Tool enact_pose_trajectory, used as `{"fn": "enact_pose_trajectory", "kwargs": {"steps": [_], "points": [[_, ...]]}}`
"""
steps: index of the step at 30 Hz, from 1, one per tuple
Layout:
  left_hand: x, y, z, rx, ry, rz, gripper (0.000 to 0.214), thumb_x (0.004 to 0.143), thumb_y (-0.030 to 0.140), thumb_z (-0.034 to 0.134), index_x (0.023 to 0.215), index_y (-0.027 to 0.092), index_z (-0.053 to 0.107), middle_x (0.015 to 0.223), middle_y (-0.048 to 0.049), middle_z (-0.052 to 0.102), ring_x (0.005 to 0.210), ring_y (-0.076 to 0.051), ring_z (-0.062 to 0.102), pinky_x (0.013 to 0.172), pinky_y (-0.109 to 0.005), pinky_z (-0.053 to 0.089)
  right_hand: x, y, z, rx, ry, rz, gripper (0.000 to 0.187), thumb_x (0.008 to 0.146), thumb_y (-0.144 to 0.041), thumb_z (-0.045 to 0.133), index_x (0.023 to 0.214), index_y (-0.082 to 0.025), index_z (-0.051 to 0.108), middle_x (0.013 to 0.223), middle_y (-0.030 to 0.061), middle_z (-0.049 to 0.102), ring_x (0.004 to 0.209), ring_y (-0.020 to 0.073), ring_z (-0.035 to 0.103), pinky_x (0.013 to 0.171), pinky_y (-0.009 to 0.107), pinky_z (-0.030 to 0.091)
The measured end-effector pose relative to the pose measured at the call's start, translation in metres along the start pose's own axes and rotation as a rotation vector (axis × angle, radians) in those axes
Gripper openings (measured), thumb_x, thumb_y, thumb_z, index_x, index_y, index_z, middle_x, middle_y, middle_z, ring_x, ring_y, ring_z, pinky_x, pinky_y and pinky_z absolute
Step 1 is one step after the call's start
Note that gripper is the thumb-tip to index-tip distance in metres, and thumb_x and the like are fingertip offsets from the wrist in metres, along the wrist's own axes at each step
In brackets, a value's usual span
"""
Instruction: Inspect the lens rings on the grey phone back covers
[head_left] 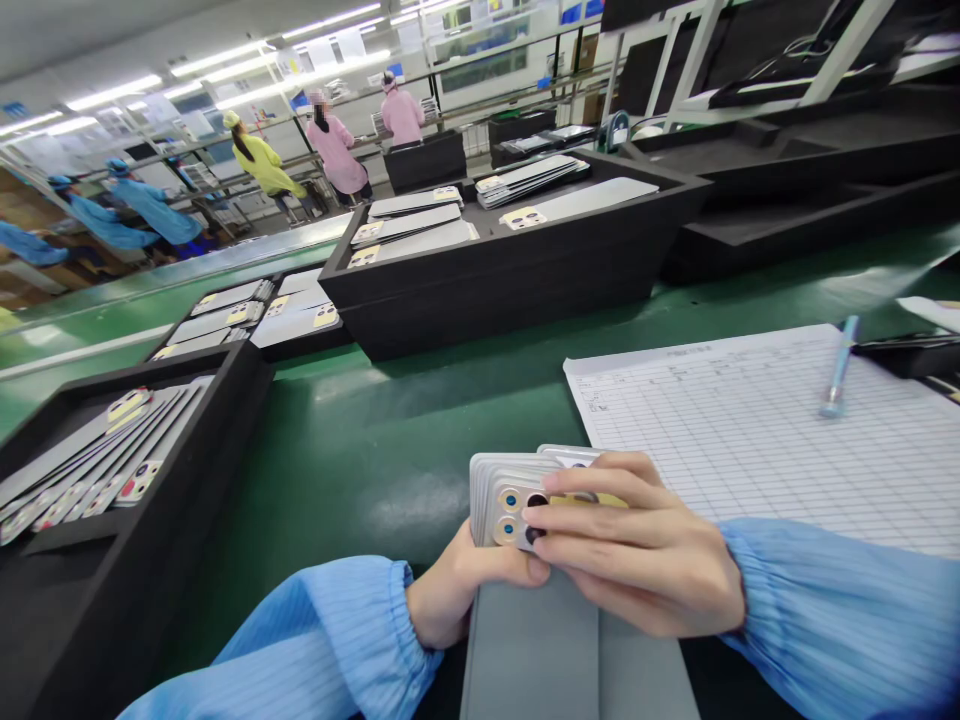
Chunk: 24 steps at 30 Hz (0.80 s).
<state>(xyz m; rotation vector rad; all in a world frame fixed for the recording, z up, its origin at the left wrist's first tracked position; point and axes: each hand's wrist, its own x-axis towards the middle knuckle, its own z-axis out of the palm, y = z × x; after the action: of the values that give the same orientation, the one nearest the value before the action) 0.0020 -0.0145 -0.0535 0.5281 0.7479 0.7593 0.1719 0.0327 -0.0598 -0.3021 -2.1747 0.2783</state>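
Observation:
A stack of several grey phone back covers [502, 495] with camera cut-outs stands in front of me at the near edge of the green bench. My left hand [457, 590] grips the stack from below and the left side. My right hand [645, 550] lies over the top of the stack, fingers curled, fingertips on the camera area of the front cover. Both arms wear light blue sleeves. The lower part of the stack [555, 650] runs toward me between my wrists.
A printed form sheet [750, 440] with a blue pen [836, 370] lies to the right. Black foam trays holding more covers sit at left [187, 440], behind it [247, 315], and centre back [510, 270]. People in blue, yellow and pink coats work at far benches.

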Motion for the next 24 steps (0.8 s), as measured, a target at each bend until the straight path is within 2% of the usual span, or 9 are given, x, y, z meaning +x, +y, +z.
{"fn": "enact_pose_trajectory", "kwargs": {"steps": [3, 6, 12, 15, 20, 24], "points": [[0.0005, -0.0005, 0.0, -0.012, -0.002, 0.003, 0.044, 0.061, 0.006, 0.059, 0.103, 0.017, 0.059, 0.09, -0.0034, 0.065, 0.085, -0.018, 0.058, 0.081, -0.029, 0.04, 0.0, 0.0009, -0.0002, -0.017, -0.013, 0.013, 0.017, 0.081, -0.014, 0.05, 0.088, -0.022, 0.063, 0.096, -0.0046, 0.068, 0.104, 0.0188, 0.053, 0.084, 0.036, 0.036], [0.0007, -0.0022, -0.0004, -0.03, 0.008, 0.0, 0.045, 0.061, 0.007, 0.059, 0.105, 0.016, 0.059, 0.09, -0.0044, 0.065, 0.082, -0.018, 0.059, 0.076, -0.029, 0.041, 0.0021, 0.0013, -0.0015, -0.047, -0.024, 0.026, 0.017, 0.079, -0.014, 0.051, 0.087, -0.024, 0.063, 0.094, -0.0048, 0.069, 0.107, 0.0217, 0.051, 0.082, 0.036, 0.038], [0.0005, -0.0022, -0.0005, -0.032, -0.015, 0.022, 0.043, 0.062, 0.009, 0.058, 0.105, 0.016, 0.059, 0.093, -0.0054, 0.066, 0.084, -0.018, 0.059, 0.078, -0.028, 0.041, 0.0062, -0.0002, -0.0036, -0.081, 0.001, 0.093, 0.017, 0.079, -0.016, 0.051, 0.079, -0.023, 0.067, 0.101, 0.0022, 0.066, 0.114, 0.0279, 0.044, 0.082, 0.044, 0.037], [0.0006, -0.0012, -0.0004, -0.042, -0.004, 0.025, 0.042, 0.061, 0.008, 0.058, 0.103, 0.016, 0.06, 0.093, -0.0052, 0.065, 0.085, -0.019, 0.059, 0.076, -0.028, 0.041, 0.0052, -0.0006, -0.003, -0.068, 0.015, 0.066, 0.017, 0.08, -0.016, 0.051, 0.082, -0.023, 0.066, 0.098, -0.0006, 0.067, 0.113, 0.025, 0.045, 0.082, 0.041, 0.038], [0.0001, -0.0013, -0.0007, -0.028, 0.006, 0.015, 0.046, 0.062, 0.007, 0.057, 0.107, 0.016, 0.058, 0.088, -0.0046, 0.066, 0.071, -0.015, 0.059, 0.071, -0.027, 0.042, 0.0037, -0.0007, -0.0028, -0.063, -0.004, 0.052, 0.018, 0.08, -0.015, 0.051, 0.089, -0.025, 0.063, 0.093, -0.0064, 0.069, 0.11, 0.0202, 0.05, 0.085, 0.036, 0.038], [-0.0003, -0.0031, 0.0, -0.013, 0.029, 0.03, 0.044, 0.062, 0.007, 0.057, 0.105, 0.016, 0.059, 0.086, -0.0046, 0.067, 0.072, -0.015, 0.059, 0.07, -0.026, 0.042, 0.0059, -0.0008, -0.0034, -0.071, -0.019, 0.087, 0.018, 0.078, -0.014, 0.051, 0.083, -0.024, 0.065, 0.099, -0.0004, 0.067, 0.114, 0.0258, 0.045, 0.084, 0.042, 0.037]]}}
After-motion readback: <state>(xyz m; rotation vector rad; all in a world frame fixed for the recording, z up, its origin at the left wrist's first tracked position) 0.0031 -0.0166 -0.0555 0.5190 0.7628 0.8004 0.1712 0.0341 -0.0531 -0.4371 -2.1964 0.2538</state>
